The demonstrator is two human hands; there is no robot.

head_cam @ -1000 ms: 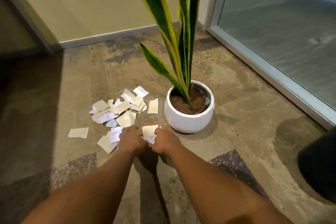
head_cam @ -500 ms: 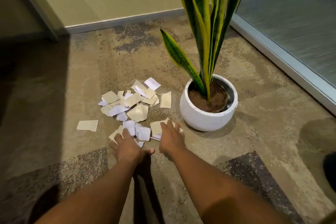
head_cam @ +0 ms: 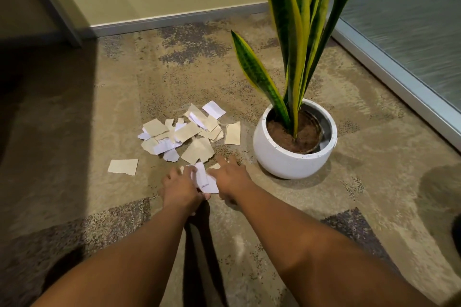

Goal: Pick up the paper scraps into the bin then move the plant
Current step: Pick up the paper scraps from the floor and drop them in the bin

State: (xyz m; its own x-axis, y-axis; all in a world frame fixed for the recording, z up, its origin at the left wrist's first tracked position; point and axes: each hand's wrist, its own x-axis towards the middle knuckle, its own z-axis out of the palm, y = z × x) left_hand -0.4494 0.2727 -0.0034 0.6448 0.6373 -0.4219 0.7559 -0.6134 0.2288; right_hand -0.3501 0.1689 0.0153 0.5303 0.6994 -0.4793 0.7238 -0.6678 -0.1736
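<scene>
Several torn white and beige paper scraps lie in a loose pile on the carpet, with one beige scrap apart at the left. Both my hands are at the pile's near edge. My left hand has its fingers curled round a few white scraps. My right hand presses against the same bunch from the right, fingers stretched forward over the carpet. A snake plant with tall green and yellow leaves stands in a round white pot just right of the scraps. No bin is in view.
A beige wall with a grey skirting runs along the back. A frosted glass panel in a metal frame closes off the right side. A dark shape sits at the right edge. Deep shadow covers the carpet at the left.
My hands spread flat over the near scraps, then drew together. The left hand now holds a bunch of white scraps, raised slightly. The view has shifted left, closer to the floor.
</scene>
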